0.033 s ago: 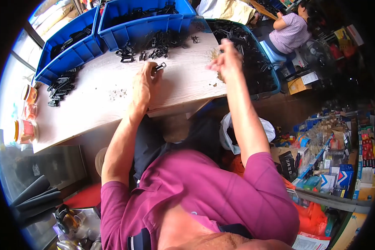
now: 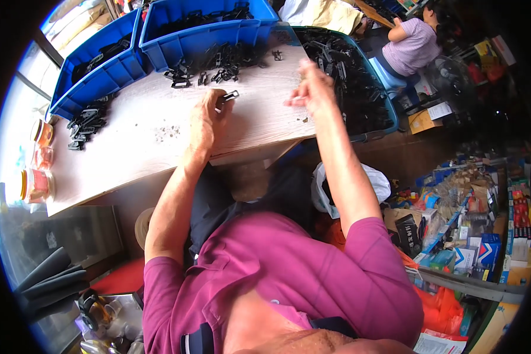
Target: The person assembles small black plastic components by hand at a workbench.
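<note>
My left hand [image 2: 204, 123], at the middle of the pale wooden table [image 2: 137, 133], is closed around a small black plastic frame-shaped piece [image 2: 230, 96]. One end of the piece sticks out past the fingertips. My right hand [image 2: 316, 89] is over the table's right end, its fingers apart and somewhat blurred; I see nothing in it. Just beyond my left hand, more black pieces [image 2: 224, 74] lie in a loose heap. To the right of my right hand is a wide tub [image 2: 392, 112] full of black pieces.
Two blue bins [image 2: 209, 39] with black pieces line the table's far side. Another pile of pieces [image 2: 87, 125] lies at the left, near several lidded jars [image 2: 36, 185]. A white bag [image 2: 374, 182] hangs below the right forearm. Another person [image 2: 412, 47] sits at the far right.
My right hand has moved a little to the left, away from the tub and over the table. My left hand still holds the black piece, which is tilted slightly more upward.
</note>
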A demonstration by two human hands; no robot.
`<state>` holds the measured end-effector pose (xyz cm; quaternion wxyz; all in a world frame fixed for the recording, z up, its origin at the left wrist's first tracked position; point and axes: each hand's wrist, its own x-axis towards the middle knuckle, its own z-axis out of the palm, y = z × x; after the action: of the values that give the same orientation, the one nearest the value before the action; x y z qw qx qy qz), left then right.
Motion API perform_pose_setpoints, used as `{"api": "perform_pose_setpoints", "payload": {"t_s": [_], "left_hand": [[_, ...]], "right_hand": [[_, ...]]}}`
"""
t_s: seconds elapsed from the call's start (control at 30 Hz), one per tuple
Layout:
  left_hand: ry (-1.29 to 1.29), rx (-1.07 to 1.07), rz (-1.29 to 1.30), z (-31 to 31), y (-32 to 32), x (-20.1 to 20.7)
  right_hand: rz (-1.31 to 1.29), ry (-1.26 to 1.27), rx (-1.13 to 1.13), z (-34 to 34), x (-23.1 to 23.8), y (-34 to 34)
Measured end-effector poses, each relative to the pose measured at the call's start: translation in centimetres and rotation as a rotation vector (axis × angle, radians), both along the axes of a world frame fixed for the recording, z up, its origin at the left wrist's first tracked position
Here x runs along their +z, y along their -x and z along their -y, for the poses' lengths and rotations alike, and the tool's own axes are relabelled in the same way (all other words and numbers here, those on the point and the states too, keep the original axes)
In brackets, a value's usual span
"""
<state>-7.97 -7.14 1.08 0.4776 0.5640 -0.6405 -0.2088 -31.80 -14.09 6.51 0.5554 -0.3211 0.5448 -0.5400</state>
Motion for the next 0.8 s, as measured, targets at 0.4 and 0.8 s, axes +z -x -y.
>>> {"api": "perform_pose_setpoints", "payload": {"t_s": [0.4, 0.8], "left_hand": [[0.049, -0.033, -0.312, -2.3, 1.5, -0.2], [0.351, 0.742, 0.664, 2.4, -19.6, 0.2]], "right_hand": [[-0.065, 0.033, 0.512, -4.4, -3.3, -7.0], [0.017, 0.028, 0.505, -5.3, -3.8, -8.0]]}}
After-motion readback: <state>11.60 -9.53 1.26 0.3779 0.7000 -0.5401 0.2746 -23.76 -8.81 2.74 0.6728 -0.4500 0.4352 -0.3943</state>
